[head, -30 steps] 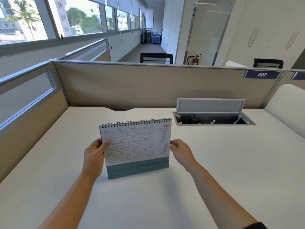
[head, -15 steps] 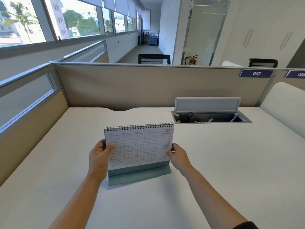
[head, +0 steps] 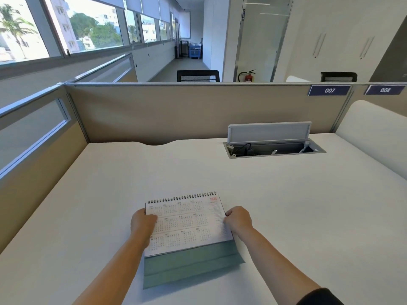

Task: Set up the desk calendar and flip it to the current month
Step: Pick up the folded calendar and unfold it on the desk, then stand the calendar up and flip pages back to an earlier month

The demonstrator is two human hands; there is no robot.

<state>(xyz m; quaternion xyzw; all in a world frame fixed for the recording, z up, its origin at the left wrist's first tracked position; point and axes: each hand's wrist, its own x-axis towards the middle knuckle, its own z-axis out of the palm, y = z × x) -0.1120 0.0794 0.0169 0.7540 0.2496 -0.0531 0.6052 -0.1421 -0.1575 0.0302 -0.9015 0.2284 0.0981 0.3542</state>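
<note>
A spiral-bound desk calendar [head: 187, 223] leans back over the near middle of the white desk [head: 286, 216]. Its front page is a year overview with small month grids and a red year number at the top right. A green card base [head: 189, 267] spreads out flat below the page, toward me. My left hand [head: 143, 223] grips the calendar's left edge, thumb on the page. My right hand [head: 239, 220] holds the right edge with curled fingers.
Beige partition walls [head: 176, 111] close the desk at the back and left. An open cable box with a raised grey lid [head: 269, 132] is set into the desk at the back right. A white rounded panel [head: 374, 137] stands at the right.
The calendar has come closer to me and tipped back from upright to a low slant. Its green base has unfolded forward. My right hand has closed on the right edge.
</note>
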